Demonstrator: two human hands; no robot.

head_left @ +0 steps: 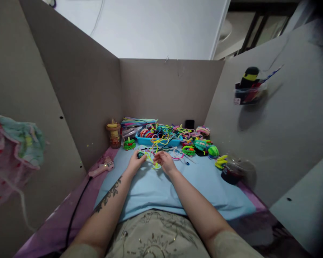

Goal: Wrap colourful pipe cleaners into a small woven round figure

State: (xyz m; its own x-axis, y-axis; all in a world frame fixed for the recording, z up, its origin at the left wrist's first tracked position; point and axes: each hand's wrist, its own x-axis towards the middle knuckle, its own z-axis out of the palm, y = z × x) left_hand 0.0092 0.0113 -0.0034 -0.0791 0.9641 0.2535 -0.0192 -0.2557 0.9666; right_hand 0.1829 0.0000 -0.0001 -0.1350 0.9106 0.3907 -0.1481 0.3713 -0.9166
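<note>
My left hand (136, 162) is closed around a small dark teal fuzzy piece (140, 154), partly hidden by the fingers. From it a bright yellow-green pipe cleaner (156, 166) loops between my hands, over the blue cloth. Close by on the right, my right hand (165, 161) has its fingers bent and drawn together near the strand. Whatever sits between those fingertips is too small to make out. Just beyond both hands lie loose pink and dark pipe cleaners (177, 156).
A blue tray (144, 141) heaped with colourful pipe cleaners stands at the back. Several fuzzy figures, including a green one (129, 144), flank it. A lidded cup (113, 134) is at left, near a pink corded tool (102, 169). A dark tub (233, 172) sits right; grey panels surround the table.
</note>
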